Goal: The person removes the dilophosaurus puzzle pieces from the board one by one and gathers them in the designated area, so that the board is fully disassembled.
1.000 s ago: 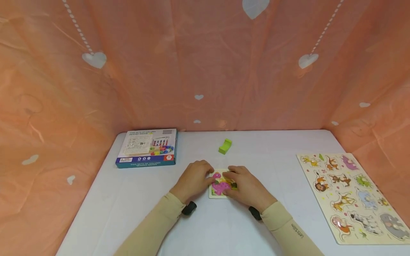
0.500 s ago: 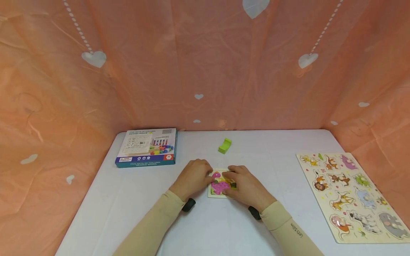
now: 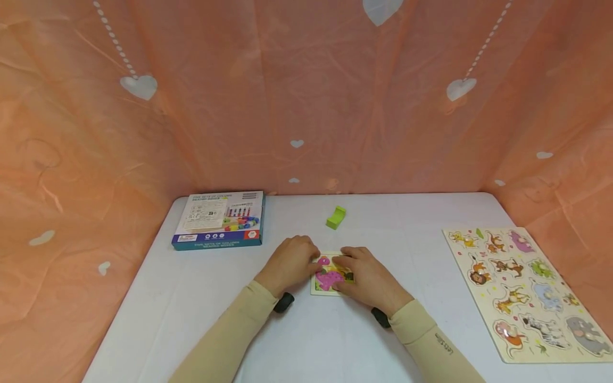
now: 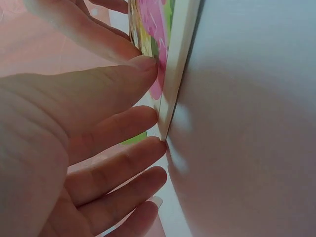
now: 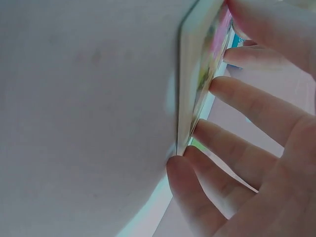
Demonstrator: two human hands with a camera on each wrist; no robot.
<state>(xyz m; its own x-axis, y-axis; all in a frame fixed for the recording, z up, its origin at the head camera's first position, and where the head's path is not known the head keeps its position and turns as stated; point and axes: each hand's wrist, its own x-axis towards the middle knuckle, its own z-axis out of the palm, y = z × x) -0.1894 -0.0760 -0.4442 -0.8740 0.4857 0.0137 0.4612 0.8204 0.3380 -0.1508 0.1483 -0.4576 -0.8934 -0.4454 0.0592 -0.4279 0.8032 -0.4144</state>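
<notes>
Near the middle of the white table [image 3: 201,298], a small square dinosaur puzzle [image 3: 330,276] lies flat, with a pink dinosaur on its face; both of the person's hands meet over it. Left hand [image 3: 287,263] rests against the puzzle's left edge, fingers [image 4: 123,128] relaxed and nearly straight, tips touching the board's rim and the thumb lying on the picture; right hand [image 3: 366,276] covers the puzzle's right side, fingers [image 5: 247,106] likewise loosely extended, tips on the face and edge; neither hand is clenched round anything. By the look of it, the step in hand is seating or steadying the pieces in the frame; the next move probably calls for light, even pressure from both sides so the board does not slide. Behind the puzzle sits a small green block [image 3: 336,217]; behind and left of the puzzle lies a boxed bead toy [image 3: 218,220]; well to the right of the puzzle lies a large animal peg board [image 3: 527,292].
</notes>
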